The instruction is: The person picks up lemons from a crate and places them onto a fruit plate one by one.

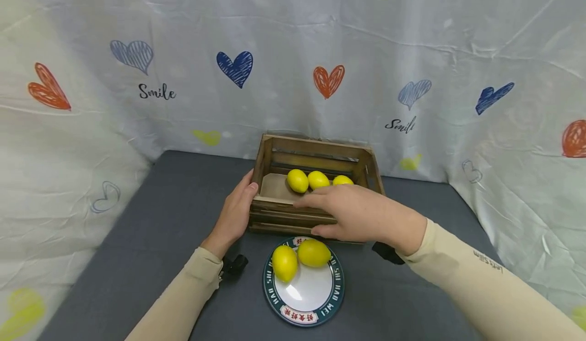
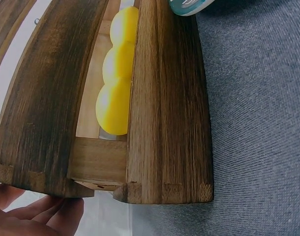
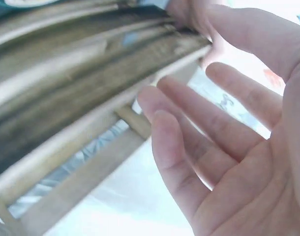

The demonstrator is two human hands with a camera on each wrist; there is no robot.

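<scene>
My left hand (image 1: 235, 211) rests against the left end of a slatted wooden crate (image 1: 293, 219). Its fingers (image 2: 66, 216) touch the crate's corner in the left wrist view. Over the crate's front rim hovers my right hand (image 1: 352, 211), its fingers loosely bent and the palm bare in the right wrist view. Inside the crate three yellow lemons (image 1: 297, 180) lie in a row; the right hand partly covers the rightmost lemon (image 1: 342, 179). Before the crate sits a round plate (image 1: 304, 297) with a green rim. It bears two lemons (image 1: 285, 263), touching or nearly so.
A dark grey cloth (image 1: 183, 219) covers the table. Close behind the crate hangs a white curtain (image 1: 284, 112) printed with hearts, which also runs along both sides. Black wrist straps (image 1: 235, 264) show below the hands.
</scene>
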